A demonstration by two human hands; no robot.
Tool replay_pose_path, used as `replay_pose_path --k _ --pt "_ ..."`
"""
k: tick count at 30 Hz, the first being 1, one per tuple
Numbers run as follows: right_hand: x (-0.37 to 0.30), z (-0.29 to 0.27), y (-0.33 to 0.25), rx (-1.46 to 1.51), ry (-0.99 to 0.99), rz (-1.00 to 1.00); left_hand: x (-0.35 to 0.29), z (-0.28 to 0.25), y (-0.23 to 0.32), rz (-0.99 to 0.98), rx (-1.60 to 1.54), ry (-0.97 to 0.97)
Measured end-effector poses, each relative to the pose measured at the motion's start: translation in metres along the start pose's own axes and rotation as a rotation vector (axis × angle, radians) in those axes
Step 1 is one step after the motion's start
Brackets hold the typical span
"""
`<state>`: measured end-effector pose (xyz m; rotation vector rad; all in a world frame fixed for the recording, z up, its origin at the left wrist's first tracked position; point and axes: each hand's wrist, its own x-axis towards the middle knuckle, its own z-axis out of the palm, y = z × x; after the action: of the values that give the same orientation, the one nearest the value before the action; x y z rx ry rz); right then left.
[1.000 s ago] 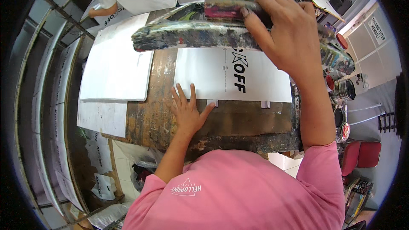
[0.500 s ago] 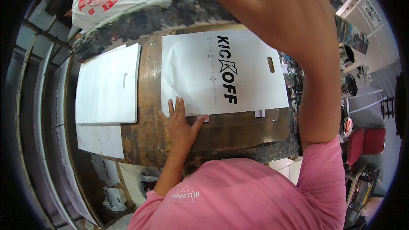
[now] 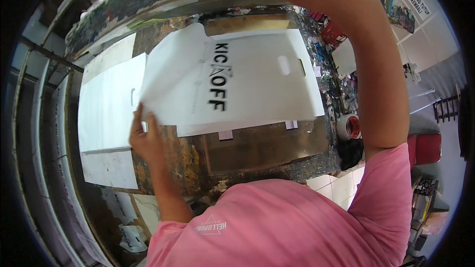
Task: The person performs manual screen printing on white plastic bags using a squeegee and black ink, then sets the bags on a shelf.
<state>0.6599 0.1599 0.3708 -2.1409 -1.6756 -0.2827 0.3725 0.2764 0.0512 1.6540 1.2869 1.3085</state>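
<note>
Left hand pinches the near-left corner of the printed white bag, peeling it off the paint-crusted tabletop. Right arm reaches up high, hand out of frame. Next, probably: slide it onto the white stack alongside.

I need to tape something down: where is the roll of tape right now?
In the head view, the roll of tape sits at the right edge of the paint-stained table, just right of the printed white bag and beside the raised right forearm.
</note>
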Motion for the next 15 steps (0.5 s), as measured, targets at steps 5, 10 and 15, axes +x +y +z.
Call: replay_pose_path --k 5,10,15 --pt "-0.004 0.034 0.023 -0.127 0.265 -0.240 0.064 -0.101 -0.082 0.054 0.168 0.033" --pt "-0.005 0.017 0.018 0.012 0.037 -0.126 0.146 -0.203 -0.148 0.159 0.569 0.065" --pt "-0.011 -0.001 -0.007 -0.095 -0.110 0.009 0.193 -0.249 -0.160 0.062 1.108 0.239"
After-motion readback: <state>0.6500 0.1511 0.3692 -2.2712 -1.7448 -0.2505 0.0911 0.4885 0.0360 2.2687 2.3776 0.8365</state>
